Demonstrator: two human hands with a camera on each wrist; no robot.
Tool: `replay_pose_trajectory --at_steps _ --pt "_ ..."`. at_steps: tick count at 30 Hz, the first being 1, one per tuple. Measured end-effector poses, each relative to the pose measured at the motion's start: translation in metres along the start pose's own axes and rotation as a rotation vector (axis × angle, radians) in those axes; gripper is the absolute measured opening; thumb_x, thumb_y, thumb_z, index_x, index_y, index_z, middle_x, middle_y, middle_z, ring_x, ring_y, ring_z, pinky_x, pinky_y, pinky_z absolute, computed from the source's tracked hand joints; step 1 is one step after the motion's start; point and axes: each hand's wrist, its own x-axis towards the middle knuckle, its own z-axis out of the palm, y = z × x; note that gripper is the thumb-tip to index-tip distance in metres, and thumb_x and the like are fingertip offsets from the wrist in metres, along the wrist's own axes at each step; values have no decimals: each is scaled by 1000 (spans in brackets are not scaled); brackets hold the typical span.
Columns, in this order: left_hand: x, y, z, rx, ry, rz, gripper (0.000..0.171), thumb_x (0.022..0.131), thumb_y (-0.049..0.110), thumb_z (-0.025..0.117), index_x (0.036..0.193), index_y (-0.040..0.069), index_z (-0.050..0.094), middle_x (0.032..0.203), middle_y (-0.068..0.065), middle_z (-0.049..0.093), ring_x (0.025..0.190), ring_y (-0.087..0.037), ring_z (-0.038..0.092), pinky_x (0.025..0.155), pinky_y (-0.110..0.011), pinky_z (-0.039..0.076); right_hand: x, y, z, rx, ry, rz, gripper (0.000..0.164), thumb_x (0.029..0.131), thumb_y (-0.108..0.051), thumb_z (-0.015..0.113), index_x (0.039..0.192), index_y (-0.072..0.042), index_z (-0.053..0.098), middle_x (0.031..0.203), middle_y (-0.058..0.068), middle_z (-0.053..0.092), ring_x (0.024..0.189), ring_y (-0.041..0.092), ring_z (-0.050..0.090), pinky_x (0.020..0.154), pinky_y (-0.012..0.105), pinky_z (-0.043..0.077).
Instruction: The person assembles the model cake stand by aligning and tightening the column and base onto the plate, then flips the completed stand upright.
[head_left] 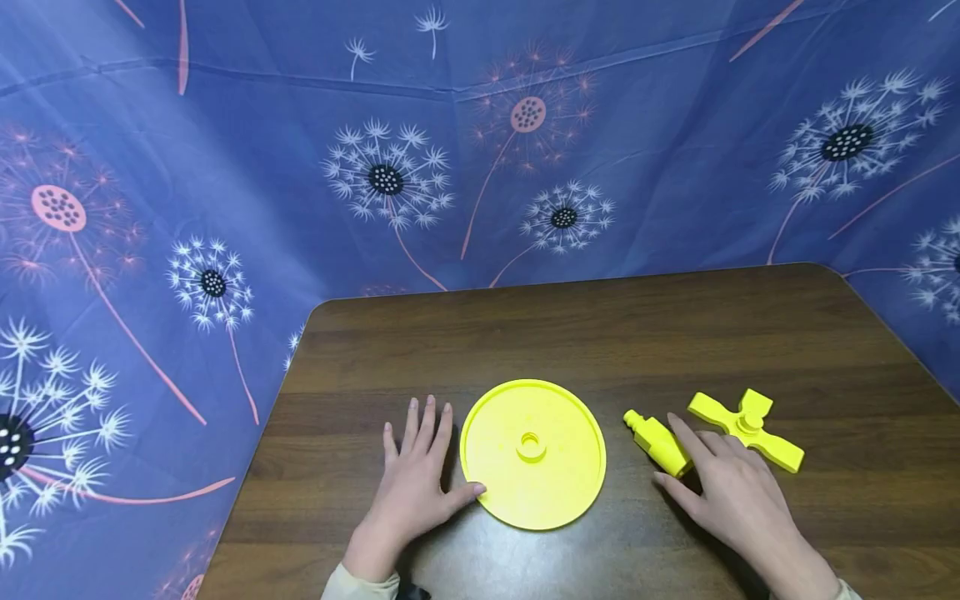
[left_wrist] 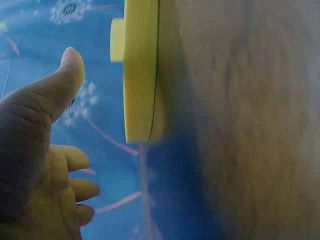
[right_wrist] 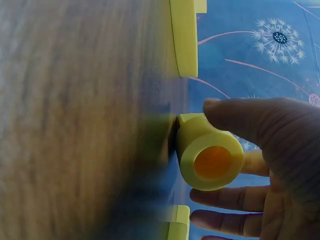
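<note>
Left hand point(left_wrist: 37, 160) at left, thumb up. Yellow disc point(left_wrist: 140, 80) edge-on, upper centre. Blue dandelion cloth point(left_wrist: 120, 175) behind. Wooden table point(left_wrist: 260, 120) blurred, right.

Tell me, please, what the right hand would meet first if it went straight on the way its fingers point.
Most likely the yellow hollow-ended part, lying right at the fingertips of the right hand; depth is unclear, so they may already touch.

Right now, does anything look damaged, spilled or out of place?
Nothing stands out: the round yellow plate lies flat, the yellow stem lies on its side by the right hand, the propeller-shaped piece beside it. No spill or break shows.
</note>
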Motion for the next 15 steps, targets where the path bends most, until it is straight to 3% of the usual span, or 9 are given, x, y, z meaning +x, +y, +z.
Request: replay_pose_trajectory --at_steps 4,8,15 --pt "3 9 2 -32 -119 51 110 77 71 64 155 5 21 160 -20 14 147 -39 4 108 -71 8 -1 2 1 -6 10 -13 80 63 -35 87 132 -6 58 92 15 65 76 32 57 65 51 46" --pt "6 15 2 -47 -192 67 114 78 71 64 154 -1 20 159 -25 15 147 -39 5 110 -68 7 0 3 1 -15 -10 -6 74 63 -34 87 127 -5 61 82 8 65 68 25 53 59 47 44" --pt "9 17 3 -62 -251 59 119 75 73 65 153 -4 18 159 -23 16 148 -35 8 111 -66 7 2 1 -1 31 -21 47 63 70 -26 82 122 3 61 94 19 69 71 29 57 63 50 46"
